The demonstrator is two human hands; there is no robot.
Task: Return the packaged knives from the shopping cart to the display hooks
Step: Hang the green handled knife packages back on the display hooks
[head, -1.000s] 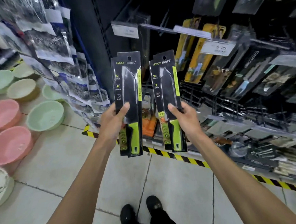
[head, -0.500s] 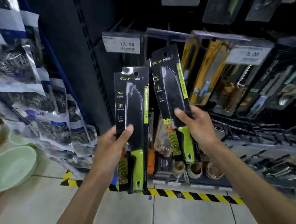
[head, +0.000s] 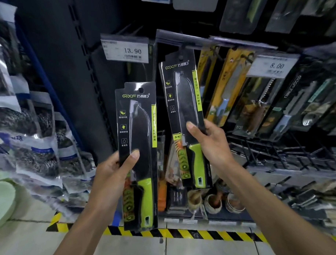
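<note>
I hold two packaged knives, each a black card with a dark blade and a green handle. My left hand (head: pixel 115 173) grips the left packaged knife (head: pixel 138 128) upright at its middle, in front of the shelf post. My right hand (head: pixel 211 145) grips the right packaged knife (head: pixel 183 100), raised higher and tilted slightly left. The hang hole at that card's top sits at the tip of a display hook (head: pixel 181 50), under the clear label rail. Whether the hook passes through the hole I cannot tell. The shopping cart is out of view.
A 13.90 price tag (head: pixel 125 48) hangs left of the hook, an 8.00 tag (head: pixel 273 66) to the right. Yellow-carded knives (head: pixel 226 87) and several other packaged knives hang on neighbouring hooks. Bagged steel scourers (head: pixel 30 132) hang at left. Yellow-black floor tape (head: pixel 186 234) marks the shelf base.
My view came closer to the shelf and tilted up. My right hand lifted its knife up to the hook under the rail; my left hand stayed lower with its knife.
</note>
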